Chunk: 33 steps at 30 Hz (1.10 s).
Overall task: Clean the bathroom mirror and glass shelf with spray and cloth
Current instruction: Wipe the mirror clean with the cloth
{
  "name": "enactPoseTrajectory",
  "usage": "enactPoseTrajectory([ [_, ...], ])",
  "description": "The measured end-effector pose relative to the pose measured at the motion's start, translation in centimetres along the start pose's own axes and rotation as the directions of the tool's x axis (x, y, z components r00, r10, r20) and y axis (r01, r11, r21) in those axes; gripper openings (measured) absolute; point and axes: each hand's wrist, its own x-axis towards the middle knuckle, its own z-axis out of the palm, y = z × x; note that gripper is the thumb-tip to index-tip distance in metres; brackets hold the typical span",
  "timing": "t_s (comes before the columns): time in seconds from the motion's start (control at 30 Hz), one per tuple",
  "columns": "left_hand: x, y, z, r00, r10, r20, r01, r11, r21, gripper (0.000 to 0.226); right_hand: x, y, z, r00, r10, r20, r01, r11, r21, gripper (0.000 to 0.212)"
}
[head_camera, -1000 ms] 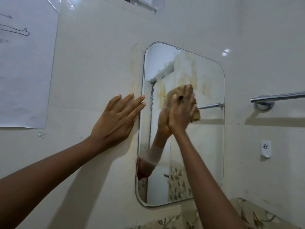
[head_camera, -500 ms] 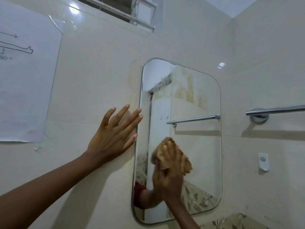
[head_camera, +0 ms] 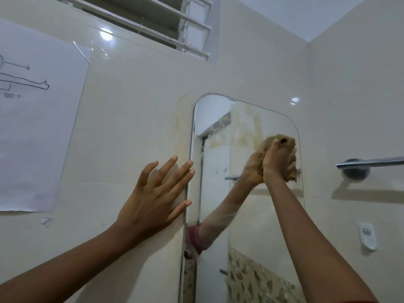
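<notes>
A rounded frameless mirror (head_camera: 218, 193) hangs on the cream tiled wall, with yellowish streaks across its upper part. My right hand (head_camera: 276, 159) presses a bunched tan cloth (head_camera: 289, 158) against the glass near the mirror's upper right edge. My left hand (head_camera: 153, 201) lies flat on the wall tile just left of the mirror, fingers spread, fingertips touching the mirror's left edge. No spray bottle or glass shelf is in view.
A chrome towel bar (head_camera: 371, 162) juts from the wall right of the mirror, with a white hook (head_camera: 367, 236) below it. A paper sheet (head_camera: 37, 132) is taped at the left. A louvred window (head_camera: 153, 20) sits above.
My right hand with the cloth swept down to the mirror's lower middle, then back up to its upper right. The view tilted upward. My left hand stayed on the wall.
</notes>
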Motion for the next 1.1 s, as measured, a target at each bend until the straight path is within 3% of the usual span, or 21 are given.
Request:
enactPoseTrajectory([
  [0.1,0.0,0.0,0.1,1.000,0.004,0.008,-0.004,1.000,-0.011,0.065,-1.5,-4.3,2.5,0.984,-0.167,0.066,0.169,0.985,-0.040,0.046],
  [0.17,0.0,0.0,0.0,1.000,0.006,0.002,-0.006,1.000,-0.012,0.066,-3.8,-6.4,3.6,0.932,-0.329,0.155,0.337,0.941,-0.032,0.052],
  [0.27,0.0,0.0,-0.3,0.999,-0.011,-0.047,0.009,1.000,-0.030,0.068,-8.9,-7.3,3.9,0.722,-0.617,0.313,0.629,0.774,0.075,0.056],
  [0.33,0.0,0.1,-0.5,0.996,-0.026,-0.081,0.022,0.998,-0.053,0.070,-11.6,-6.1,2.9,0.589,-0.701,0.402,0.716,0.683,0.143,0.055],
  [0.4,0.0,0.0,-0.5,0.995,-0.029,-0.092,0.023,0.998,-0.064,0.071,-13.5,-3.9,1.6,0.514,-0.740,0.434,0.759,0.628,0.172,0.055],
  [0.47,0.1,0.0,-0.5,0.997,-0.019,-0.078,0.014,0.998,-0.059,0.071,-14.1,-0.8,0.4,0.487,-0.767,0.417,0.783,0.595,0.180,0.052],
  [0.53,0.0,0.0,-0.5,0.999,-0.010,-0.040,0.008,0.999,-0.042,0.069,-13.6,2.6,-0.8,0.532,-0.752,0.388,0.762,0.626,0.168,0.058],
  [0.57,0.0,-0.1,-0.5,1.000,-0.007,-0.016,0.006,1.000,-0.026,0.069,-12.8,4.0,-1.5,0.601,-0.714,0.358,0.719,0.679,0.148,0.062],
  [0.67,-0.1,-0.1,-0.2,1.000,-0.004,0.023,0.004,1.000,0.004,0.067,-8.3,5.9,-2.6,0.892,-0.419,0.167,0.416,0.908,0.057,0.056],
  [0.73,-0.1,-0.1,-0.1,0.999,-0.005,0.033,0.005,1.000,-0.012,0.068,-3.8,5.7,-2.3,0.978,-0.204,0.032,0.205,0.978,-0.036,0.053],
  [0.8,-0.1,-0.1,-0.2,1.000,-0.005,0.030,0.006,0.999,-0.031,0.067,0.6,4.7,-1.7,1.000,-0.014,-0.027,0.011,0.996,-0.094,0.048],
  [0.87,-0.1,0.0,-0.2,1.000,-0.004,0.016,0.005,0.999,-0.041,0.067,4.1,3.4,-1.0,0.996,0.086,-0.033,-0.089,0.991,-0.099,0.041],
  [0.97,-0.1,0.0,-0.1,1.000,-0.002,0.005,0.003,0.998,-0.060,0.066,6.3,1.0,-0.1,0.998,0.059,-0.017,-0.060,0.997,-0.051,0.037],
  [1.1,0.0,0.1,-0.2,1.000,0.000,0.008,0.001,0.997,-0.072,0.066,4.8,-3.4,2.5,0.994,-0.101,0.037,0.102,0.995,-0.019,0.036],
])
